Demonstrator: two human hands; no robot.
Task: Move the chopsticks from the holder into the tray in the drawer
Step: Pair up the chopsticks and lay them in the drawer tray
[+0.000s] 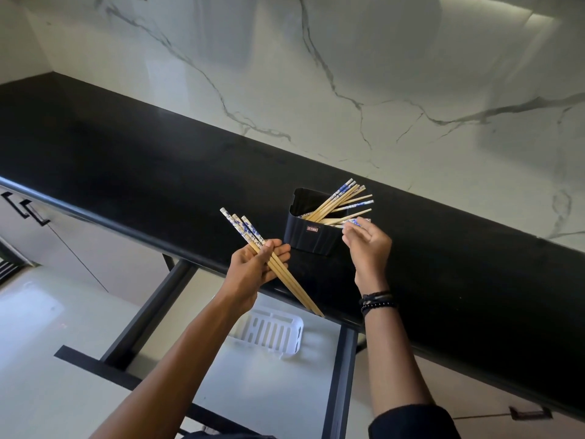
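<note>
Three wooden chopsticks with blue-and-white patterned tops [296,288] are gripped in the left hand [256,264], fingers curled round them, just in front of the black ribbed rectangular holder [311,237] on the black countertop [126,153]. More chopsticks [335,202] lean inside that holder, fanned rightward; the right hand [368,245] pinches one patterned top between thumb and fingertips. Below, a white slotted plastic tray [272,334] sits in the open dark-framed drawer [148,312].

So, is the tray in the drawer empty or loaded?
Empty where visible: the tray shows bare white slots. The left hand grips some chopsticks; more lean in the holder.
</note>
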